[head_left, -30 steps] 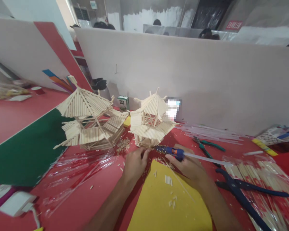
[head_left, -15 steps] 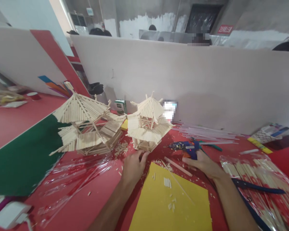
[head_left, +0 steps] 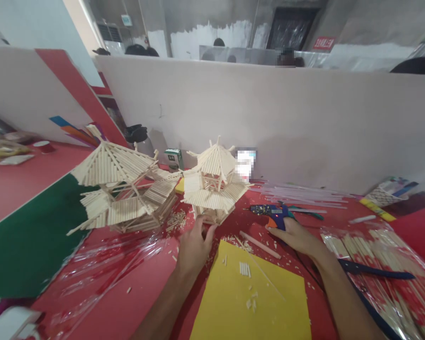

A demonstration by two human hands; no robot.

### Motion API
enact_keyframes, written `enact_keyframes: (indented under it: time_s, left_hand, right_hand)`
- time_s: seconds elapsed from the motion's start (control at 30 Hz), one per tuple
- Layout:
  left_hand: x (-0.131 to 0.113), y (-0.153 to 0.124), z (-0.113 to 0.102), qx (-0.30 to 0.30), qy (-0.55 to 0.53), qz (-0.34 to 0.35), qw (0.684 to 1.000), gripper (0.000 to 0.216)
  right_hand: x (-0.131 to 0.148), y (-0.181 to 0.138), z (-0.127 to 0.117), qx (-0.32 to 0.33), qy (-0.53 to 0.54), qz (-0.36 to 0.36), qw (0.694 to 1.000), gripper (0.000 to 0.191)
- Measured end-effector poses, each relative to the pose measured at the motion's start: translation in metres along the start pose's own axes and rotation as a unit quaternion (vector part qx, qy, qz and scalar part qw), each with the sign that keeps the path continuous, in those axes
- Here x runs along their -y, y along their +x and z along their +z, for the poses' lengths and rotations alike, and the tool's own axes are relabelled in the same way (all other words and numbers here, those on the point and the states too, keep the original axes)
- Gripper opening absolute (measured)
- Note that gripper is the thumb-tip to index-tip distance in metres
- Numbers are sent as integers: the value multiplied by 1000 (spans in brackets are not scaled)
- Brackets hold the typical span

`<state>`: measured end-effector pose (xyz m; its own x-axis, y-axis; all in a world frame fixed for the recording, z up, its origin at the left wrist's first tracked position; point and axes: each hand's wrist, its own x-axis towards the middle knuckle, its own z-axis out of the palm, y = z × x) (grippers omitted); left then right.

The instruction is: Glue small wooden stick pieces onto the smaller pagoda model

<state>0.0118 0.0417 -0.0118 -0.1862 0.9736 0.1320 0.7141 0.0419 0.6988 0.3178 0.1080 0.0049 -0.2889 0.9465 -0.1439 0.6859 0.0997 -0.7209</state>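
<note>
Backing table (head_left: 141, 302) and pavilion (head_left: 214, 189): white partition (head_left: 304, 127)

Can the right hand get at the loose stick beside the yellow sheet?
Probably yes: the right hand rests at the glue gun, and the stick lies close beside it with nothing between.
</note>
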Motion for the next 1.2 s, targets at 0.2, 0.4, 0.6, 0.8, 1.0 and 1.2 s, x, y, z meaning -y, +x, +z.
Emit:
enact_keyframes:
  time_s: [0.2,0.4,0.6,0.8,1.0,1.2]
  left_hand:
    - [1,0,1,-2,-29,21,999,20]
    - [1,1,3,0,-53,38,998,20]
    - [4,2,5,8,-71,51,996,22]
    - [4,3,4,11,-81,56,995,22]
    - [3,2,4,13,-84,59,995,21]
    - [4,3,4,12,-100,66,993,21]
  right_hand:
    - [6,-1,3,11,-8,-9,1000,27]
    - [6,0,2,12,-13,-5,1000,26]
    - [7,0,2,12,-5,-6,1000,25]
    - [10,-1,2,8,-12,0,1000,23]
    - [13,-2,2,1,-1,-2,1000,22]
    - [11,-1,1,12,-20,-5,1000,24]
